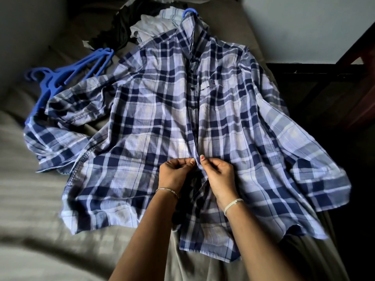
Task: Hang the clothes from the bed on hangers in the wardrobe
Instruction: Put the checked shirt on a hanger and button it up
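A blue and white plaid shirt (154,110) lies spread face up on the bed, collar at the far end. A blue hanger hook (189,11) sticks out of its collar. My left hand (174,173) and my right hand (218,175) meet at the button placket low on the shirt front. Each hand pinches one edge of the placket between thumb and fingers. Below my hands the front hangs open; above them it looks buttoned.
Spare blue hangers (60,78) lie on the grey bed sheet (36,189) at the left, partly under the shirt's sleeve. A pile of white and dark clothes (146,23) sits beyond the collar. Dark wooden furniture (349,63) stands to the right of the bed.
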`<state>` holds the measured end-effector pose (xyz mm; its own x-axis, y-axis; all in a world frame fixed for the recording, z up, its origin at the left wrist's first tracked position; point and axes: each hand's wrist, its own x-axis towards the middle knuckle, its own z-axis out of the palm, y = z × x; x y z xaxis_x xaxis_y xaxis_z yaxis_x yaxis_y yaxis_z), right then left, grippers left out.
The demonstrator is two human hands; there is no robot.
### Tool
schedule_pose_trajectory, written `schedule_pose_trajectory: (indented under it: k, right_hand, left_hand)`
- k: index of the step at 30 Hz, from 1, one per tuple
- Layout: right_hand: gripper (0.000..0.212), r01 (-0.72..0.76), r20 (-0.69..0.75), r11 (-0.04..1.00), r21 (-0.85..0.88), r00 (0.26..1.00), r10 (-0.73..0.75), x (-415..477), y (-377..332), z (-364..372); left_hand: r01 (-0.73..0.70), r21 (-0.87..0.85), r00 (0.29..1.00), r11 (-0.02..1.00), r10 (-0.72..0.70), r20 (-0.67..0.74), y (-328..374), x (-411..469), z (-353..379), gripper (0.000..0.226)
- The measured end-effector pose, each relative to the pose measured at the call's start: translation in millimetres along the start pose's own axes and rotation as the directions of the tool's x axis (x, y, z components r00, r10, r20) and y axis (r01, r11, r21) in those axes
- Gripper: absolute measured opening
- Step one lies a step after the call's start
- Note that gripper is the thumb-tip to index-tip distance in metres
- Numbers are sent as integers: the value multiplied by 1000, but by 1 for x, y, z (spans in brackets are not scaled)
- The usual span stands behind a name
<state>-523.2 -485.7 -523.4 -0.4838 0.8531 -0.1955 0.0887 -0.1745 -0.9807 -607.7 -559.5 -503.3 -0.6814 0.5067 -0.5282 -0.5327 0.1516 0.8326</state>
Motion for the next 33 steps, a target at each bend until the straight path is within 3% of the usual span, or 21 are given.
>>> schedule_pose_trajectory:
  k: [3,8,11,17,23,28,30,33]
  right_hand:
    - [5,-13,5,1000,-15,1000,13,2,-2,1]
    - [16,-61,7,998,-3,998,61,2,-6,4]
    - [16,-78,5,997,-17,997,78,3,-4,4]
    - [14,-2,0,994,-106,1000,2,4,3,2]
    - [2,-26,46,990,-137,998,32,7,2,-2]
    - [9,-40,91,991,-130,994,53,7,-2,-3]
    - [7,-11,54,986,-169,998,20,7,2,-1]
    - [3,128,-26,939,-318,989,-144,1,9,4]
  left_hand:
    - [22,2,1000,1000,-22,21,1,0,-2,11]
    - [106,-105,994,989,-105,12,7,-1,-4,15]
    - [84,-81,996,993,-84,13,4,-1,-3,27]
    - [47,-39,999,998,-48,-23,0,1,1,19]
    - [-2,-9,999,1000,2,33,-2,1,-1,12]
    - [-26,34,999,999,25,38,-2,1,-4,12]
    - [-28,72,1000,997,27,10,-3,1,-4,12]
    - [-50,164,993,985,67,-102,-8,6,-4,18]
